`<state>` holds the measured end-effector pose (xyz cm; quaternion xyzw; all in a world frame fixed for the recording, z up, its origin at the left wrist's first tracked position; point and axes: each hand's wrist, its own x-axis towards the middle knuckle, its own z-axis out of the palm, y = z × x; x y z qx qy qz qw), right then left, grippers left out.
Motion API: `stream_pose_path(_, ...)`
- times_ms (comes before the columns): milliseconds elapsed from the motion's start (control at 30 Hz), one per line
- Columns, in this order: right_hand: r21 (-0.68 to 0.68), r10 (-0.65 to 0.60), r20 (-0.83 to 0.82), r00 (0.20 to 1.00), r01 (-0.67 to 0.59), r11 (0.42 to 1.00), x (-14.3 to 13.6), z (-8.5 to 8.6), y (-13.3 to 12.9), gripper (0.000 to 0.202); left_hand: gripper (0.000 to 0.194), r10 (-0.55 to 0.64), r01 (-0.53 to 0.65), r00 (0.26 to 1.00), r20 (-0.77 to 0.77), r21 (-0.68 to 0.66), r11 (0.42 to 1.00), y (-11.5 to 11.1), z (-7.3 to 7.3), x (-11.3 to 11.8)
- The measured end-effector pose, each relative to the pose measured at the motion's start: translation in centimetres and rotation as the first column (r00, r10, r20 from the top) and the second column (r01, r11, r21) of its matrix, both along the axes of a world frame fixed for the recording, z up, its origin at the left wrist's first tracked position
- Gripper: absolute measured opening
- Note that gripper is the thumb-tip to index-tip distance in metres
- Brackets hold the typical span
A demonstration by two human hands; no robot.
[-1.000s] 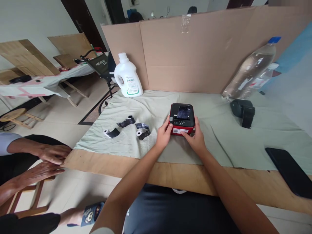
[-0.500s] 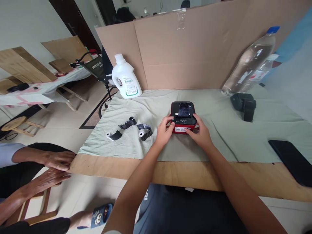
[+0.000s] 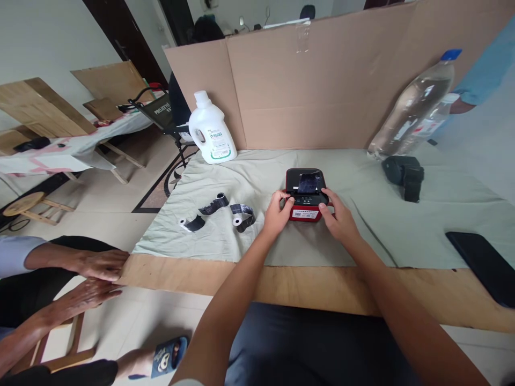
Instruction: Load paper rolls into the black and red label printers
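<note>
A small red and black thermal printer [image 3: 304,214] sits on the cloth in front of me, with a dark printed strip of paper [image 3: 309,183] showing on its top. My left hand [image 3: 277,213] grips its left side, thumb on the front edge of the top. On the opposite side, my right hand [image 3: 338,215] holds the printer with fingers along the edge and thumb at the front right corner. Left of the printer lie three small paper rolls with dark printed strips: one roll [image 3: 192,223] at the left, another roll [image 3: 215,203] behind, a curled roll [image 3: 242,216] nearest my left hand.
A white detergent jug [image 3: 213,131] stands at the back left before a cardboard screen [image 3: 306,96]. Clear bottles [image 3: 414,102], a black strapped object [image 3: 404,174] and a black phone-like slab [image 3: 483,265] are at the right. Another person's hands [image 3: 98,268] rest by the table's left corner.
My right thumb has moved up from the white label on the printer's front to its upper right corner. The whole view has shifted slightly; the printer stays in place on the cloth.
</note>
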<state>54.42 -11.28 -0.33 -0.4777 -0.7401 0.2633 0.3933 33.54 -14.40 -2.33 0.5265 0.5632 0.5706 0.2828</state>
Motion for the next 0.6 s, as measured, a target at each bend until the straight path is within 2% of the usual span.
stream_pose_path(67, 0.025, 0.009, -0.004, 1.000, -0.009, 1.000, 0.0, -0.1, 0.0, 0.059, 0.026, 0.022, -0.017, 0.999, -0.047, 0.101, 0.995, -0.4, 0.0, 0.1)
stream_pose_path(167, 0.114, 0.027, 0.023, 0.999, -0.029, 0.993, 0.2, -0.4, 0.1, 0.060, 0.034, 0.019, 0.037, 0.968, -0.251, 0.218, 0.975, -1.0, 1.1, 0.3)
stream_pose_path(300, 0.178, 0.043, 0.063, 0.997, -0.054, 0.983, 0.6, -0.4, 0.2, 0.063, 0.045, -0.077, 0.191, 0.861, -0.504, 0.178, 0.965, -1.7, 2.9, 0.7)
stream_pose_path(400, 0.172, 0.044, 0.031, 0.999, -0.049, 0.984, 0.4, 0.1, 0.8, 0.066, 0.036, -0.117, 0.252, 0.822, -0.557, 0.172, 0.952, -1.9, 2.8, 1.2)
stream_pose_path(500, 0.141, -0.001, -0.027, 1.000, 0.005, 0.990, -0.3, 1.4, 2.2, 0.066, 0.020, -0.106, 0.247, 0.838, -0.535, 0.200, 0.948, -2.0, 2.2, 1.3)
stream_pose_path(600, 0.090, -0.055, -0.108, 0.993, 0.065, 0.994, -1.3, 2.7, 3.6, 0.062, 0.015, -0.083, 0.223, 0.852, -0.517, 0.216, 0.951, -2.1, 1.9, 1.1)
